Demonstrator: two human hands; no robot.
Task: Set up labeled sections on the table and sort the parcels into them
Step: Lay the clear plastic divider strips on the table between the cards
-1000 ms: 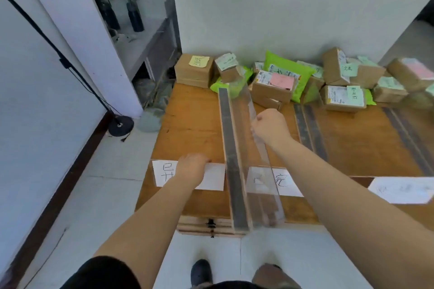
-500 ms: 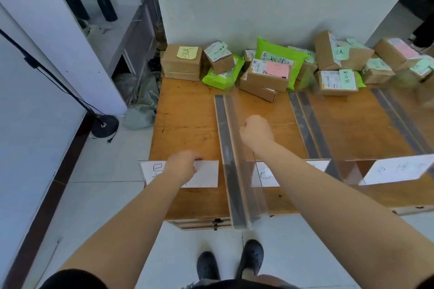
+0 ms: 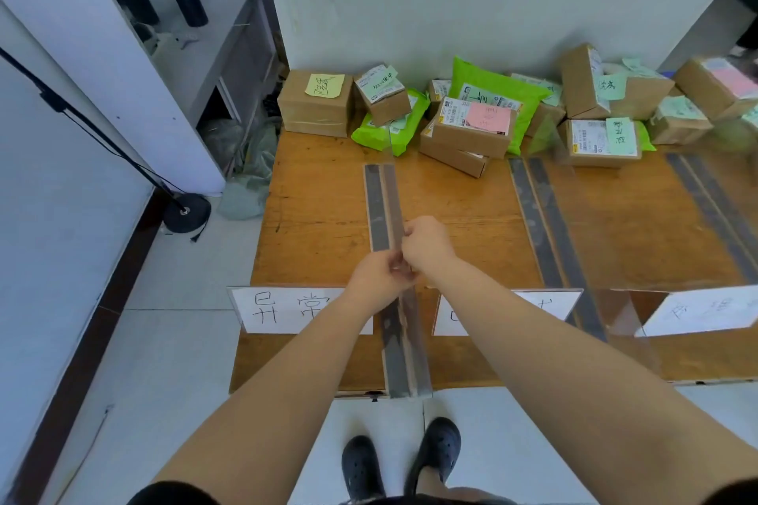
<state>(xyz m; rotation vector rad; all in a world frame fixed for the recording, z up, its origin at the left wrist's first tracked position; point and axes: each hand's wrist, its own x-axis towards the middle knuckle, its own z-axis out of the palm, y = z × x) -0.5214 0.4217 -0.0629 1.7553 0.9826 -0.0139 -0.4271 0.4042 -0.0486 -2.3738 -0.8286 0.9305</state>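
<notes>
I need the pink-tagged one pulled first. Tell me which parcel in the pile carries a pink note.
The brown box mid-pile, leaning against the big green mailer, with a pink note on top. A second pink-topped box sits far right.

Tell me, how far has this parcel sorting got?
Mostly setup so far. Paper labels stand along the table's near edge. Both hands, left hand and right hand, grip a clear divider. The sorting is left: the parcels all sit piled by the wall.
</notes>
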